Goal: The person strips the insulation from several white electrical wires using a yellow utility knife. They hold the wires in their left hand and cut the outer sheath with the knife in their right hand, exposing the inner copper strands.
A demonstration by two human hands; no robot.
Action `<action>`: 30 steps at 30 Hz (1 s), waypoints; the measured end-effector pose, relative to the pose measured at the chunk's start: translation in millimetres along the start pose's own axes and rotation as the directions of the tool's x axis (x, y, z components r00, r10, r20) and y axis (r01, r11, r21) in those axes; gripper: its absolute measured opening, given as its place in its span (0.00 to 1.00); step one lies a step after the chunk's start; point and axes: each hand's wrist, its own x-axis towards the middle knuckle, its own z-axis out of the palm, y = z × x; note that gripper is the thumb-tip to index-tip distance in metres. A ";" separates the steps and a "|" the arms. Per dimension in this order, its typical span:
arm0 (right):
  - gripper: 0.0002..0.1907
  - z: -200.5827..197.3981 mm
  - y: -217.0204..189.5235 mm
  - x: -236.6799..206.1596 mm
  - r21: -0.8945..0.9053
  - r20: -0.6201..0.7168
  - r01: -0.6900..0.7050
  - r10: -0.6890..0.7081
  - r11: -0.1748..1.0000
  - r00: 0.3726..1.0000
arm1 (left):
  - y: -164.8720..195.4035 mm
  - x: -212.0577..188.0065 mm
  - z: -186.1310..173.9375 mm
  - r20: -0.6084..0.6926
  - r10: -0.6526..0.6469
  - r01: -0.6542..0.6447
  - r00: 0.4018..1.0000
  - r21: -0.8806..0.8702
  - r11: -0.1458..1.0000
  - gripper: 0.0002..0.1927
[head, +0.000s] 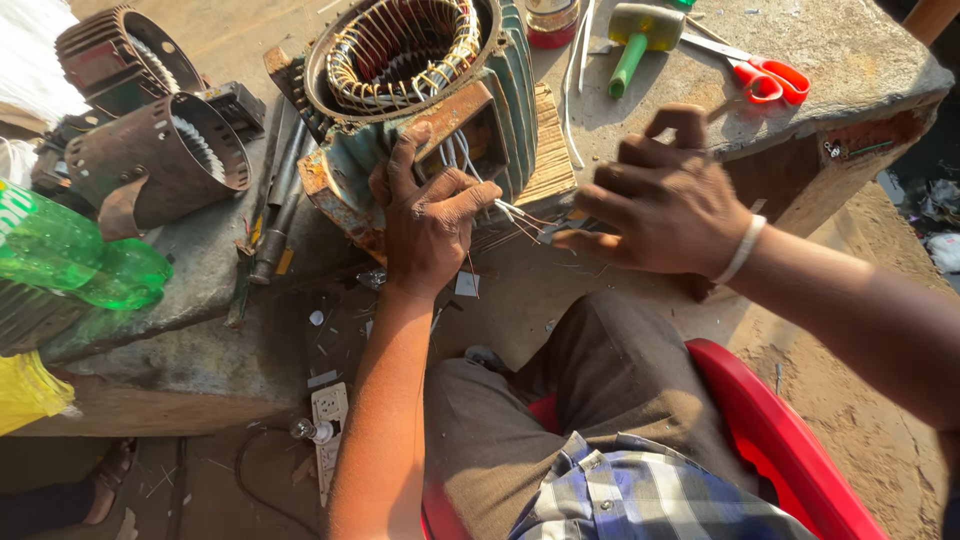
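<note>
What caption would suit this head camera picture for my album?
Left hand steadies a green motor stator while the right hand pulls its thin lead wires at a concrete bench.

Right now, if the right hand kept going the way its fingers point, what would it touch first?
The right hand points left along the wires it pinches, so it would probably meet the left hand first, then the motor. Depth is unclear.

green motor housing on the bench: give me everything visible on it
The motor housing is a ribbed, green-painted metal shell, worn and rusty at its terminal box. It stands open end up on the concrete bench, showing copper windings inside. Thin wire leads run out of the box. The left hand grips the box; the right hand pinches the lead ends.
</note>
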 end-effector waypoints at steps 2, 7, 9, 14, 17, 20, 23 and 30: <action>0.19 11.3 -4.7 14.5 0.057 -0.037 -0.051 0.053 0.997 0.998 | 1.7 0.7 -1.4 -0.011 0.001 -0.001 1.000 -0.012 1.000 0.08; 0.14 23.4 -25.5 34.3 0.220 -0.123 -0.088 0.117 0.972 0.985 | 2.5 1.0 -1.8 -0.001 -0.006 0.006 1.000 0.005 1.000 0.09; 0.12 18.1 -34.2 23.7 0.325 -0.117 -0.152 0.199 0.933 0.973 | 1.0 0.2 0.8 -0.005 -0.007 0.007 1.000 -0.006 1.000 0.09; 0.16 2.9 -42.0 -19.2 0.559 0.011 -0.375 0.446 0.739 0.895 | -5.1 -2.4 8.7 -0.040 -0.016 0.015 0.999 -0.019 1.000 0.07; 0.21 16.8 -46.0 -17.1 0.528 0.059 -0.477 0.530 0.703 0.846 | -7.1 -3.4 9.6 -0.030 0.001 -0.001 1.000 -0.007 1.000 0.08; 0.20 35.0 -53.1 1.5 0.563 0.049 -0.500 0.578 0.658 0.815 | -6.7 -3.1 7.5 -0.021 -0.004 0.004 1.000 0.003 1.000 0.08; 0.16 49.2 -62.5 21.8 0.545 0.044 -0.516 0.592 0.661 0.805 | -4.7 -2.1 5.7 -0.012 -0.003 0.003 1.000 0.025 1.000 0.07; 0.12 41.3 -71.6 6.5 0.702 0.027 -0.479 0.652 0.527 0.758 | -5.4 -4.0 9.1 -0.037 0.004 -0.003 0.999 0.016 1.000 0.08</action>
